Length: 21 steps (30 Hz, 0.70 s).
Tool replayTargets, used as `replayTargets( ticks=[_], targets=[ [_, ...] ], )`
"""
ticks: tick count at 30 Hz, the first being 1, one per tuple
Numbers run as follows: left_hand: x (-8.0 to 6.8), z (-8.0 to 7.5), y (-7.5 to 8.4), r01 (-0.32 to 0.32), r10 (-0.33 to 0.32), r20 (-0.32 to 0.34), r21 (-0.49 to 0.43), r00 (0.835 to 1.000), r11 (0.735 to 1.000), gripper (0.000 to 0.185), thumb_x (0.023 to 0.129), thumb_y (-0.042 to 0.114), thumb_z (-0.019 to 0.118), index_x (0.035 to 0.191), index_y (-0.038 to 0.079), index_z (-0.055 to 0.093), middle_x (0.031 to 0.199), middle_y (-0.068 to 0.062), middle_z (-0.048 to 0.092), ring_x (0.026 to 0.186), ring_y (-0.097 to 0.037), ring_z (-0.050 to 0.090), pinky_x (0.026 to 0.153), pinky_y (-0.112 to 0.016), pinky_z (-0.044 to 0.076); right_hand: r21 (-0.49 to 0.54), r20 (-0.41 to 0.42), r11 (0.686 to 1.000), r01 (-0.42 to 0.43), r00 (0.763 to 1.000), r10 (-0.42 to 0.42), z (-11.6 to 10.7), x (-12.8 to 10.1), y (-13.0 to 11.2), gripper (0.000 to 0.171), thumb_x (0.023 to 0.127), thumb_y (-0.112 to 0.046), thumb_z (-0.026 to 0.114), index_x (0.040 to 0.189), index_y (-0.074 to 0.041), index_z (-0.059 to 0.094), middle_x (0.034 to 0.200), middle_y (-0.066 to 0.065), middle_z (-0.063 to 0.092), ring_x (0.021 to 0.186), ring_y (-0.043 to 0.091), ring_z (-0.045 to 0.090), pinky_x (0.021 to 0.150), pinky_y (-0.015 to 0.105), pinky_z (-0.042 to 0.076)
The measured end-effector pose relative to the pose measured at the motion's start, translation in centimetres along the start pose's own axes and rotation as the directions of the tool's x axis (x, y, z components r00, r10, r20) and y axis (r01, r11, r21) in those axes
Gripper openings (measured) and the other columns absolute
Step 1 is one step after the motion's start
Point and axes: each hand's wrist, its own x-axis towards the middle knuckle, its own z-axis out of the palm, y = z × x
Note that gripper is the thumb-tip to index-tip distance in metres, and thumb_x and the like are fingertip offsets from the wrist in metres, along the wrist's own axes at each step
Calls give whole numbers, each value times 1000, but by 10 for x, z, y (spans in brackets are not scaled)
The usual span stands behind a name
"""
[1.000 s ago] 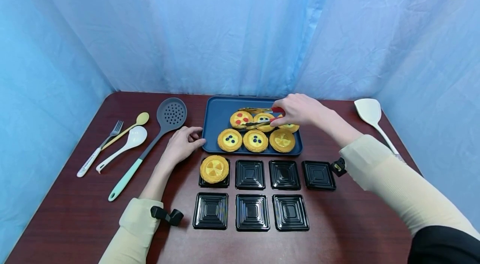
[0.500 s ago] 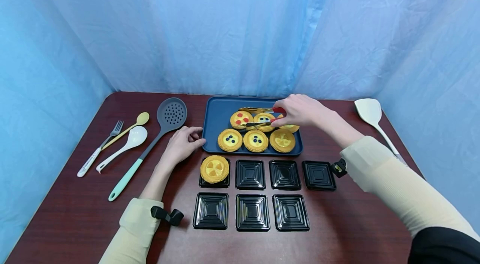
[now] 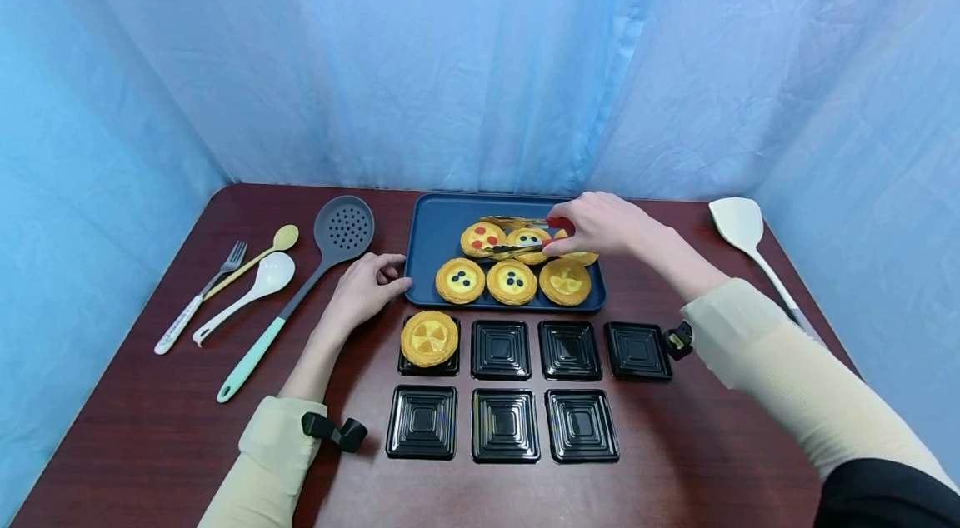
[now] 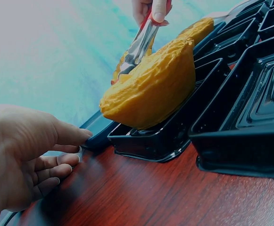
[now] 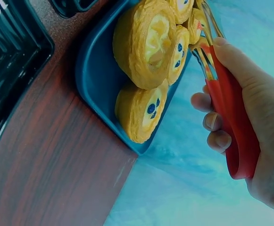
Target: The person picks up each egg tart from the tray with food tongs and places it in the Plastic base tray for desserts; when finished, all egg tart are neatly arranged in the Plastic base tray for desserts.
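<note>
The right hand (image 3: 600, 220) grips red-handled tongs (image 5: 236, 122) pointing toward 9 o'clock, at the red-dotted tart (image 3: 480, 239). The left hand (image 3: 366, 291), loosely bent, touches the tray (image 3: 435, 228) near its 8 o'clock.

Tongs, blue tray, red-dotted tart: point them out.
Tongs (image 5: 239, 123): right wrist view, on the red handle.
Blue tray (image 3: 437, 221): head view, bare floor at left.
Red-dotted tart (image 3: 482, 237): head view, middle of the filling.

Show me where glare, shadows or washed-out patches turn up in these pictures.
Head view: pale sheen on the near part of the table, dark shadow beside the left sleeve; left wrist view: the curtain looks washed out and bluish; right wrist view: white glints streak the large black tray.
</note>
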Motion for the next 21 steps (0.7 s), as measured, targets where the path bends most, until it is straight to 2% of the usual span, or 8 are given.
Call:
replayTargets(
  ticks=[13,21],
  targets=[
    [0,0,1,3,-3,-1,-6,1000,1000,49,99,30,68,144,10,60,116,-12,62,99,-27,57,91,-45,42,-4,-9,1000,-21,1000,21,1,-2,1,58,92,-54,73,128,-9,70,72,-2,64,57,14,50,56,30,37],
    [1,1,2,-2,2,-3,-2,1000,1000,49,99,30,68,144,10,60,116,-12,62,99,-26,58,90,-45,43,-6,-75,999,-52,996,52,-7,-13,4,56,90,-52,75,127,-11,71,72,-3,64,60,15,52,59,32,38]
  ],
)
